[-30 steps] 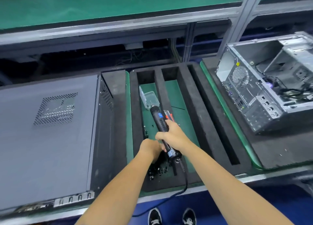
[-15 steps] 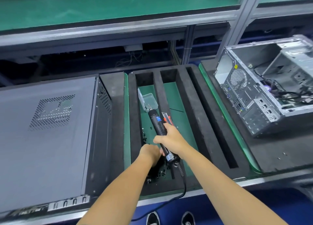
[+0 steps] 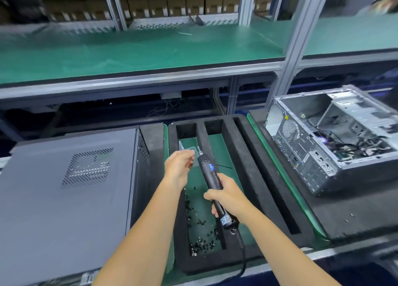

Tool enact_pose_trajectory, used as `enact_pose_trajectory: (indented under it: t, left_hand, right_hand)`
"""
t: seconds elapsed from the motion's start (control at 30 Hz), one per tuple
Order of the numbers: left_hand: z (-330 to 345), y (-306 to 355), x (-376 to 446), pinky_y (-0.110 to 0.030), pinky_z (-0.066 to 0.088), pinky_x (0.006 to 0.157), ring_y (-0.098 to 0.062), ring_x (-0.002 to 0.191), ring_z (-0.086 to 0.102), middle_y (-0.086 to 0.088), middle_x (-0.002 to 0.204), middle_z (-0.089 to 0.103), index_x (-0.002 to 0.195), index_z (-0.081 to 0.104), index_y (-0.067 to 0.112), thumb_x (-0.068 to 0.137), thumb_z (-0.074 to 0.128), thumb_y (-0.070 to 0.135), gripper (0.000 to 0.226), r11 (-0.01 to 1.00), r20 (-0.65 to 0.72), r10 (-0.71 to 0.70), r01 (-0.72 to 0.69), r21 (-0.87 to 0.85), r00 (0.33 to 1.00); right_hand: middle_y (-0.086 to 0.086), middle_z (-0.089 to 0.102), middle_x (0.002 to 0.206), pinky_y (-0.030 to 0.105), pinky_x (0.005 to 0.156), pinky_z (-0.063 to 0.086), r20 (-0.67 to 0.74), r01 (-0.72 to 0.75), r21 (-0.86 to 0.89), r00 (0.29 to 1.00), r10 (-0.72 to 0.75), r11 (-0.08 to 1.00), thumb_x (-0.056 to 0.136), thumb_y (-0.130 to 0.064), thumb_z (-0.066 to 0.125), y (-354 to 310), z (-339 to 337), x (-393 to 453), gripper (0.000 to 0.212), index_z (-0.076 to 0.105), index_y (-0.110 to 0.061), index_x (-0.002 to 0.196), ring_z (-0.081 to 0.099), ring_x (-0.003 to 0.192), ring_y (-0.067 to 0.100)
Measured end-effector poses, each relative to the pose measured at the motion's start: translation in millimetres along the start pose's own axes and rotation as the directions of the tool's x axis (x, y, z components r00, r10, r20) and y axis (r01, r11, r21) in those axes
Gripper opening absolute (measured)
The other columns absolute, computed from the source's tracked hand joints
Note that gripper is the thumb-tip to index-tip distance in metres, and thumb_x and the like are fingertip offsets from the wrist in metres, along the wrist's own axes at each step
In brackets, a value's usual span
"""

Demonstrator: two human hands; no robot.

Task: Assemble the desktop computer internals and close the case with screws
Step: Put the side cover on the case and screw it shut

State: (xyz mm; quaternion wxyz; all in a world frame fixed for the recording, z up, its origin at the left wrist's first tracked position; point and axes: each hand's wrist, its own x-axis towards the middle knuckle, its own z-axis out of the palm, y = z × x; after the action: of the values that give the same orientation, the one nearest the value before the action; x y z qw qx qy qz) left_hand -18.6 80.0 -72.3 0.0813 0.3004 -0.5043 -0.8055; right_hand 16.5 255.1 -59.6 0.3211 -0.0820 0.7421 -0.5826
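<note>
Green-matted shelving (image 3: 150, 55) is seen behind the table (image 3: 336, 251), on which a black foam tray (image 3: 247, 167) with long slots is set.

Head view: an electric screwdriver (image 3: 212, 178) is gripped by the right hand (image 3: 229, 196), all fingers wrapped round its handle, bit end pointed away. The left hand (image 3: 178, 167) is raised beside the bit; its fingers (image 3: 190, 159) are curled together, and whether a screw is pinched cannot be told. Loose black screws (image 3: 200, 240) are scattered in the tray's left slot. A closed grey case (image 3: 64, 190) lies left of the tray; an open case (image 3: 331, 143), cables exposed, lies right. A clear plastic box (image 3: 189, 151) is partly hidden behind the left hand.
</note>
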Motion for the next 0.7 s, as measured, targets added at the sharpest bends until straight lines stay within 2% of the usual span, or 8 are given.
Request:
enact_pose_trajectory:
  t: [0.07,0.13,0.2,0.27,0.33,0.5,0.7]
  left_hand:
    - [4.3,17.4,-5.1,-0.023,0.043,0.060,-0.012,0.058,0.053,-0.002,0.065,0.060,0.087,0.060,0.006,0.084,0.066,0.000,0.009,0.998,0.051,0.026,-0.023,-0.050,0.998]
    - [6.6,33.3,-12.3,-0.023,0.044,0.061,-0.010,0.056,0.054,-0.001,0.064,0.060,0.087,0.061,0.006,0.084,0.067,0.001,0.008,0.996,0.092,0.049,-0.043,-0.073,0.995]
    - [5.2,47.4,-19.2,-0.022,0.045,0.060,-0.009,0.056,0.056,-0.001,0.066,0.061,0.090,0.062,0.006,0.084,0.067,0.001,0.008,0.995,0.117,0.078,-0.070,-0.071,0.990]
    - [0.6,59.4,-27.1,-0.021,0.046,0.059,-0.010,0.059,0.057,-0.003,0.070,0.063,0.092,0.064,0.004,0.083,0.068,0.001,0.010,0.995,0.111,0.093,-0.090,-0.035,0.989]
    - [-5.9,69.0,-37.6,-0.022,0.047,0.059,-0.011,0.061,0.057,-0.003,0.072,0.064,0.093,0.066,0.003,0.083,0.070,0.002,0.011,0.995,0.108,0.101,-0.103,0.007,0.989]
    - [-26.8,89.5,-71.4,-0.019,0.048,0.055,-0.011,0.061,0.059,-0.004,0.076,0.065,0.091,0.067,0.005,0.085,0.068,0.005,0.007,0.996,0.178,0.091,-0.088,-0.022,0.980]
    - [-60.5,100.5,-116.1,-0.018,0.048,0.046,-0.011,0.052,0.058,-0.003,0.068,0.065,0.082,0.063,0.007,0.085,0.067,0.007,0.005,0.999,0.113,0.033,-0.030,-0.033,0.993]
  right_hand:
    - [0.005,0.058,0.087,0.035,0.051,0.053,0.011,0.027,-0.020,1.000,-0.026,0.999,0.074,-0.020,0.068,-9.8,5.6,-10.5,0.042,0.047,-0.028,0.110,0.060,0.051,0.026]
    - [0.013,0.062,0.106,0.036,0.053,0.054,0.008,0.049,-0.048,0.999,-0.049,0.998,0.075,-0.022,0.068,-19.7,12.8,-22.1,0.052,0.036,-0.038,0.113,0.062,0.054,0.025]
    - [0.017,0.060,0.112,0.039,0.055,0.054,0.004,0.087,-0.051,0.996,-0.087,0.995,0.076,-0.022,0.068,-28.7,19.7,-34.7,0.047,0.038,-0.043,0.105,0.061,0.055,0.025]
    - [0.007,0.056,0.103,0.038,0.053,0.054,-0.003,0.125,-0.052,0.992,-0.125,0.991,0.076,-0.021,0.068,-35.2,24.6,-46.9,0.041,0.041,-0.045,0.095,0.059,0.054,0.026]
    - [0.000,0.048,0.095,0.035,0.050,0.052,-0.013,0.154,-0.070,0.988,-0.156,0.986,0.078,-0.019,0.068,-40.0,30.2,-57.4,0.036,0.044,-0.041,0.093,0.058,0.054,0.026]
    - [-0.001,0.049,0.069,0.032,0.050,0.047,-0.002,0.216,-0.132,0.976,-0.219,0.967,0.077,-0.017,0.067,-53.4,50.3,-79.9,0.028,0.052,-0.022,0.100,0.055,0.048,0.026]
    - [0.005,0.051,0.077,0.027,0.045,0.048,0.054,0.235,-0.157,0.972,-0.229,0.959,0.079,-0.014,0.067,-52.4,79.8,-111.5,0.029,0.048,-0.019,0.099,0.056,0.045,0.022]
